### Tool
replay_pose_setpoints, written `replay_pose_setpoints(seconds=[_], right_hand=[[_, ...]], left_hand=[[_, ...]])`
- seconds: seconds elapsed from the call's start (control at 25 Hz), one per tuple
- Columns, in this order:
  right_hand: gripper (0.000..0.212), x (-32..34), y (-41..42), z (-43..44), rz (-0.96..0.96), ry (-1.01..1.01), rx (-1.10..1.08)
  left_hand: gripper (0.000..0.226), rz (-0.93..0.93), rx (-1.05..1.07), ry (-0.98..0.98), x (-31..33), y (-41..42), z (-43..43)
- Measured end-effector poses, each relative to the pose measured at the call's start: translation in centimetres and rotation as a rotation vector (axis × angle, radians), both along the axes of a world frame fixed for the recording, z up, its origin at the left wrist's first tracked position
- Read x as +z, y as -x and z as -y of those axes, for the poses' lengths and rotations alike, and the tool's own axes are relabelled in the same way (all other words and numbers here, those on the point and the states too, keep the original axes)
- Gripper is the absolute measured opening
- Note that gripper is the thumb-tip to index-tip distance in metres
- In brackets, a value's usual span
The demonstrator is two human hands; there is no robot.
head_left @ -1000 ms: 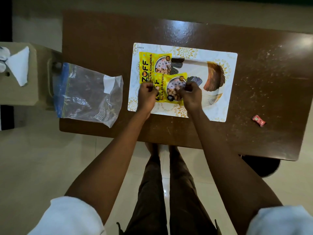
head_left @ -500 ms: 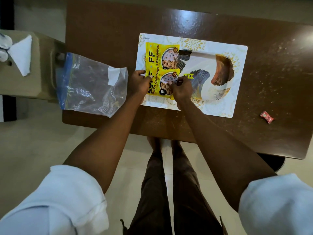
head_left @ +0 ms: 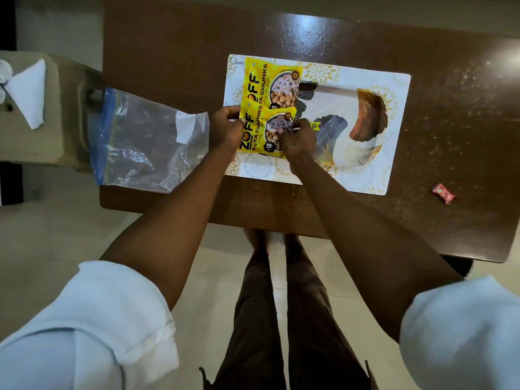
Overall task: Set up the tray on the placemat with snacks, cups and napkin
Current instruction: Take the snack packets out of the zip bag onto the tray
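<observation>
A white placemat with gold flower prints lies on the brown table. On it rests a white tray with dark fan-shaped patterns. Two yellow soya chunks packets overlap at the tray's left end: the far packet and the near packet. My left hand pinches the near packet's left edge. My right hand grips its right edge. A white napkin lies on a beige surface at far left, beside white cups cut off by the frame edge.
A clear zip bag with a blue seal lies on the table's left edge, overhanging toward the beige side stand. A small red wrapped candy sits on the table at right. My legs stand at the table's near edge.
Both hands with the near packet have shifted slightly left and farther onto the tray, so it overlaps the far packet more. The camera view has tilted a little.
</observation>
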State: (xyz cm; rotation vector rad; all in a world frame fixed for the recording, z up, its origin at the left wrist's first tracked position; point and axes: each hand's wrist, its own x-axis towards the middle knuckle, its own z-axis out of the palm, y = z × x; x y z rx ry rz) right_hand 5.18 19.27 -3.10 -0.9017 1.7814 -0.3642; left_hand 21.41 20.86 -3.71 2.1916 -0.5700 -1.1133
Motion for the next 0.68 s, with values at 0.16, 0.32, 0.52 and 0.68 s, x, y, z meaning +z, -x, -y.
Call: replay_pose_setpoints(seconds=[0.16, 0.32, 0.52, 0.68], right_hand=[[0.026, 0.0, 0.2, -0.4, -0.015, 0.016, 0.025], [0.023, 0.1, 0.5, -0.1, -0.02, 0.006, 0.031], [0.031, 0.1, 0.9, -0.3, -0.044, 0.025, -0.008], [0.03, 0.4, 1.1, -0.4, -0.051, 0.173, -0.077]], left_hand=[[0.032, 0.041, -0.003, 0.002, -0.2, 0.1, -0.4], [0.033, 0.025, -0.007, 0.02, 0.1, -0.2, -0.5], [0.034, -0.009, 0.03, 0.09, 1.3, -0.4, -1.6], [0.032, -0.046, 0.152, 0.116, 2.4, -1.6, -3.6]])
